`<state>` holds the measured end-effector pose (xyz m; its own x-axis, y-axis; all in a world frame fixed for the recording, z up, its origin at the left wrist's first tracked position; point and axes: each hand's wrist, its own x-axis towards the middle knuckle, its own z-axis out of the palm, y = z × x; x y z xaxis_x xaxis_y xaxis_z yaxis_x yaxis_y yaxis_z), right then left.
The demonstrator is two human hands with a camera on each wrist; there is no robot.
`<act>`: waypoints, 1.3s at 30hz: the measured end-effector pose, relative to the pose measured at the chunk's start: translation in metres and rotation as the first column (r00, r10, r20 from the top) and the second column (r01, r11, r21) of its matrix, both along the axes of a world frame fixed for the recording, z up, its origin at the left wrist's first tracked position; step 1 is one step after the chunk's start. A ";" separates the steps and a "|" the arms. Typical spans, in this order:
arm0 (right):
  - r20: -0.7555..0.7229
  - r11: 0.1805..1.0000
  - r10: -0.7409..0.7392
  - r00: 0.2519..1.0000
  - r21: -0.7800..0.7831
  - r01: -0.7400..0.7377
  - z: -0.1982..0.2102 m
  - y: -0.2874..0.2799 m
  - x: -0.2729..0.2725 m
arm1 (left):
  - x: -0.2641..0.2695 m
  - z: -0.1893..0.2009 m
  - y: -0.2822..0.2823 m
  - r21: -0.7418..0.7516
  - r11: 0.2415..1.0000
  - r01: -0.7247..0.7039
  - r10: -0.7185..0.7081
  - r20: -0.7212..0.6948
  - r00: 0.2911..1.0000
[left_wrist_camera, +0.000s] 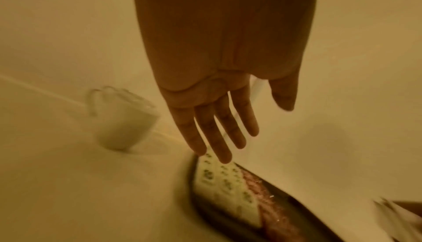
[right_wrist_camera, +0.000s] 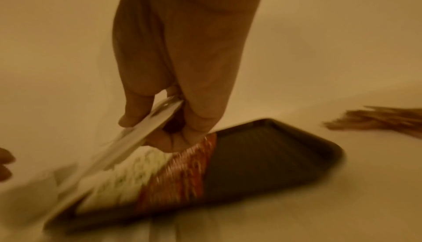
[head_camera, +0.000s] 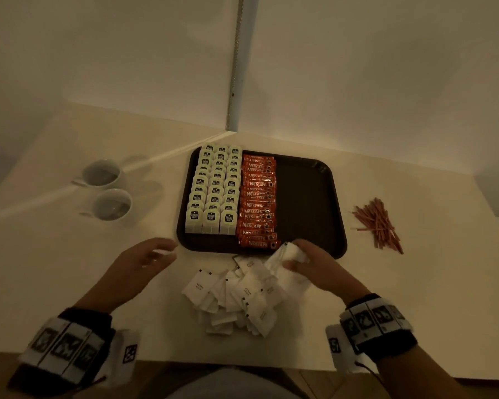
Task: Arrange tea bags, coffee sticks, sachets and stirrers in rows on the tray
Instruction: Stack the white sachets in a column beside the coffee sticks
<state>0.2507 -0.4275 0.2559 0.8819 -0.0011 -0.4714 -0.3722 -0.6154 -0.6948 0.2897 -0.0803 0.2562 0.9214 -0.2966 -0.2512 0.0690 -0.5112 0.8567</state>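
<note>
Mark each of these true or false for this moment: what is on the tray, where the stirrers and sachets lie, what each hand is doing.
1. The tea bags stand in three rows on the tray. True.
2. The stirrers are on the tray. False: they lie piled on the table to its right.
3. The right hand holds white sachets. True.
4. The left hand grips a coffee stick. False: it is open, holding nothing.
5. The coffee sticks lie beside the tea bags. True.
</note>
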 end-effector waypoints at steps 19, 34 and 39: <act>0.540 0.962 0.224 0.811 0.014 -0.274 0.141 0.030 0.100 | 0.074 0.115 -0.151 -0.694 0.714 -0.092 -0.346 -0.464 0.815; 0.458 0.912 -0.276 0.845 0.403 0.080 0.115 0.015 0.109 | 0.085 0.098 -0.154 -0.684 0.686 -0.249 -0.002 -0.344 0.939; 0.400 0.880 -0.262 0.878 0.473 0.047 0.112 0.014 0.104 | 0.089 0.094 -0.158 -0.690 0.666 -0.284 0.163 -0.237 0.958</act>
